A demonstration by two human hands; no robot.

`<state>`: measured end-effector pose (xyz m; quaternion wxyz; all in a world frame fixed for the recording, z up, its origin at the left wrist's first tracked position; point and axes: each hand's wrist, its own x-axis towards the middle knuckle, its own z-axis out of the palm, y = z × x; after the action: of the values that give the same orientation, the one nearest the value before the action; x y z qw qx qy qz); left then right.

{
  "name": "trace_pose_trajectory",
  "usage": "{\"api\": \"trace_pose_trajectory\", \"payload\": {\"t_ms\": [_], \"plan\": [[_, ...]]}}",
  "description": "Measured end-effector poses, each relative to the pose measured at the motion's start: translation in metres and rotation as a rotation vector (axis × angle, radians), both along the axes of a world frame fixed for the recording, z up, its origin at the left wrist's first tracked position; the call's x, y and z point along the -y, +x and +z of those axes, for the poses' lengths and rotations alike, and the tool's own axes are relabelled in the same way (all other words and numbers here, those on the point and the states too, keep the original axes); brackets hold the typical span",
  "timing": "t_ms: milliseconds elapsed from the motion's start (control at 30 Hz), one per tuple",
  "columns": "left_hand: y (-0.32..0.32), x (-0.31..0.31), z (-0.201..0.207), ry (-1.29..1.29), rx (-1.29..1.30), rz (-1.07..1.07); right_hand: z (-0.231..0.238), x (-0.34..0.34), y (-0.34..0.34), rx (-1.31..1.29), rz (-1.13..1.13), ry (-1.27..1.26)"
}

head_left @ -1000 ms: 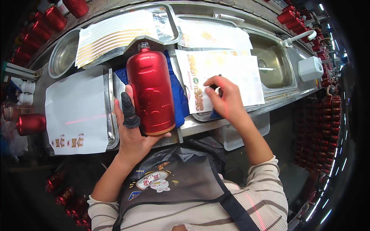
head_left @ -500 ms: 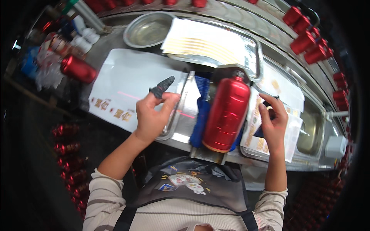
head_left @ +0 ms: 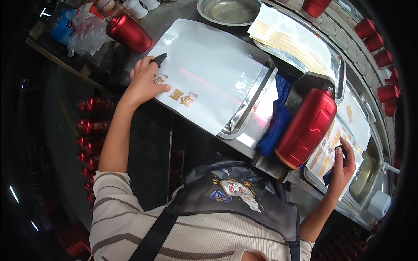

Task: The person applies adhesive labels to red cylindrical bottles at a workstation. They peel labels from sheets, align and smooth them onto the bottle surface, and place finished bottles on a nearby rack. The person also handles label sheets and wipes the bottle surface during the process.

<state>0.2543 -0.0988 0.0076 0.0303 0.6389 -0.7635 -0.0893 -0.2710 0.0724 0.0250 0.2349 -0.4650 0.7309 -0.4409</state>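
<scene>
My left hand (head_left: 146, 85) is open at the near left edge of a white sheet (head_left: 204, 56), fingers apart, a black cover on one finger. The thumb lies beside small gold decals (head_left: 182, 98) on the sheet; the hand partly covers others. My right hand (head_left: 344, 163) hovers over printed decal sheets (head_left: 324, 150) at the right. Its fingers are loosely curled and apart, with something black at the fingertips and no held thing visible. Between my hands a glossy red bottle (head_left: 307, 126) lies tilted on a metal stand (head_left: 267, 167), next to a blue cloth (head_left: 278, 119).
Beyond the sheet are a metal bowl (head_left: 230, 11) and a tray with gold-striped sheets (head_left: 291, 41). Another red bottle (head_left: 128, 32) lies at the left by plastic bags (head_left: 87, 35). A sink (head_left: 365, 178) is at the right. Red bottles stand in rows around the bench.
My left hand has moved left onto the near edge of the white sheet, by the gold decals. The view has turned and shifted left; my right hand stays over the decal sheets.
</scene>
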Motion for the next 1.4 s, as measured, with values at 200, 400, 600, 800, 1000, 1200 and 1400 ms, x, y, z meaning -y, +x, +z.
{"api": "trace_pose_trajectory", "payload": {"t_ms": [200,400,600,800,1000,1200,1400], "plan": [[-0.004,0.017,-0.011,0.046,0.107,0.003,0.001,0.001,0.014,-0.008,0.042,0.008],[-0.006,0.018,-0.008,0.037,0.122,-0.03,0.001,-0.003,0.018,-0.007,0.048,0.039],[-0.003,0.038,-0.014,0.072,0.162,-0.047,0.004,-0.005,0.023,-0.027,0.014,0.084],[-0.004,0.023,-0.005,0.082,-0.055,-0.083,-0.004,-0.01,0.016,-0.011,0.014,0.064],[-0.033,-0.022,0.014,0.186,-0.35,-0.01,-0.005,-0.008,0.017,-0.009,0.022,0.074],[-0.045,-0.039,-0.009,-0.025,-0.329,-0.213,-0.009,-0.005,0.02,0.006,0.043,0.054],[-0.055,-0.041,-0.014,-0.084,-0.312,-0.22,-0.002,-0.009,0.026,-0.042,0.016,0.103]]}}
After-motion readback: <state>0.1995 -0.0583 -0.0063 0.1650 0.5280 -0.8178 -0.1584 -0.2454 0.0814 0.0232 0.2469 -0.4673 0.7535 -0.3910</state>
